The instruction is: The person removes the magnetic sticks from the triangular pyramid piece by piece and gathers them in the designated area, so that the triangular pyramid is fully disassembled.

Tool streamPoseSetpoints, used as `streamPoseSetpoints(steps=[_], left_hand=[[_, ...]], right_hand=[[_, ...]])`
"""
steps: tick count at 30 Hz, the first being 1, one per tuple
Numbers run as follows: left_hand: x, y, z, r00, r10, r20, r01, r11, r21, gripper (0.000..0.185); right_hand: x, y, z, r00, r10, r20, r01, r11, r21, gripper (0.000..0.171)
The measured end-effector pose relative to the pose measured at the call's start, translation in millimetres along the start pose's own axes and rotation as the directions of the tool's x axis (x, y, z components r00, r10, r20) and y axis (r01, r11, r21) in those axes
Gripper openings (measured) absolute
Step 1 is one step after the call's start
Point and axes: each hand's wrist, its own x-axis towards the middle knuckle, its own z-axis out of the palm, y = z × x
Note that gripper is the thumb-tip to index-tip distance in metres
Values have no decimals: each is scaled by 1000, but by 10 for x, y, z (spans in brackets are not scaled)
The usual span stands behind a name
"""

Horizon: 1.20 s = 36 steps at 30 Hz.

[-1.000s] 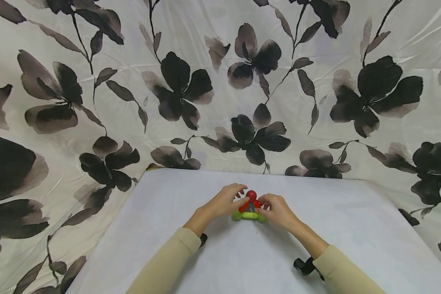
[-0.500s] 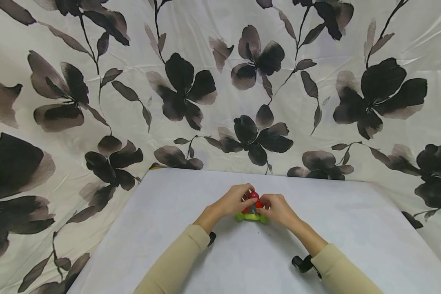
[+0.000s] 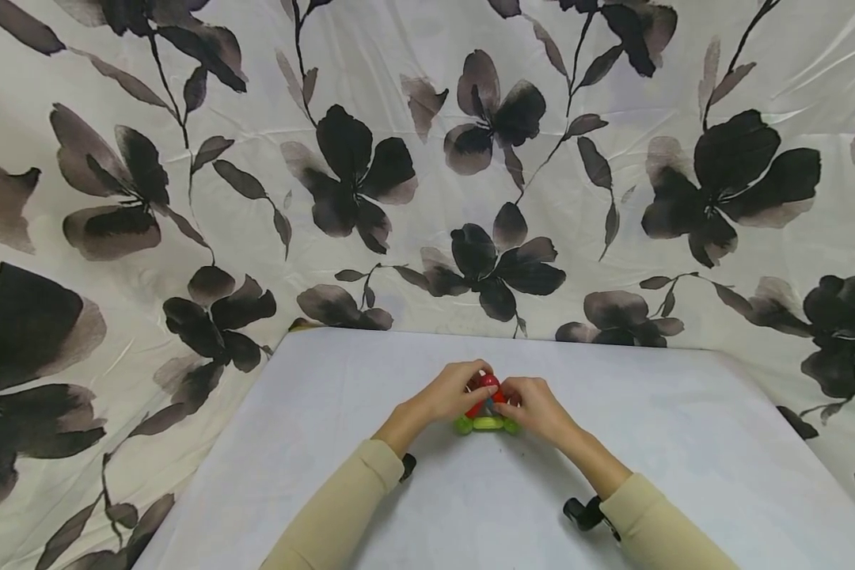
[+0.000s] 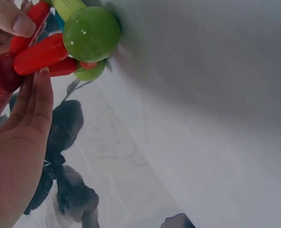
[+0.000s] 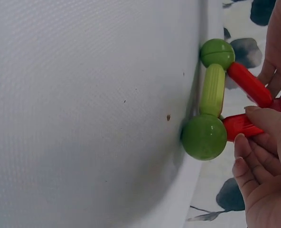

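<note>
A small frame of toy balls and rods, the look of a magnetic building set, stands on the white table. A red ball [image 3: 489, 381] tops it, with red rods [image 4: 41, 54] sloping down from the ball. At the base lie green balls [image 5: 204, 137] and a light green rod [image 5: 211, 90]. A bluish rod shows behind, partly hidden. My left hand [image 3: 454, 393] curls its fingers around the red ball at the top. My right hand [image 3: 537, 405] pinches the right-hand red rod [image 5: 240, 126] between thumb and fingers.
The white table [image 3: 427, 507] stretches around the frame. Behind its far edge hangs a white cloth [image 3: 399, 182] with dark flowers. A black wrist camera [image 3: 583, 513] sits under the right forearm. Small specks dot the table.
The left hand has moved slightly right and its fingers have closed in around the red ball. The right hand has kept its hold at nearly the same place.
</note>
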Motion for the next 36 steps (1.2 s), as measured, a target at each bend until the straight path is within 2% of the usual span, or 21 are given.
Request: streamPoseSetpoints(steps=[9,15,18,22,27,32,36], left_hand=[[-48,-22,4,1000,-21,-9,21,999,-27,28],[-107,-114,-42,994,-73,-83,66,994,-87,25],[-121,-145,-82,992,-93,-85,84,991,-101,27],[-104,-177,-126,994,-84,-76,77,993,-94,28],[-100,-206,-184,992,-60,-113,54,997,-58,28],[-190,-233,-220,989,-98,-115,95,995,-29,37],[-280,-280,-226,989,-98,-114,97,995,-10,41]], right_hand=[[-25,0,11,1000,-1,6,1,1000,-1,9],[-67,17,-41,996,89,-26,-88,995,37,11],[-74,21,-69,993,117,-21,-116,992,48,12],[-66,9,-116,991,132,-11,-131,990,55,12],[-61,8,-177,989,148,-25,-147,987,62,12],[-88,45,-183,987,158,-12,-157,985,65,14],[-126,81,-178,983,185,-1,-184,979,89,14]])
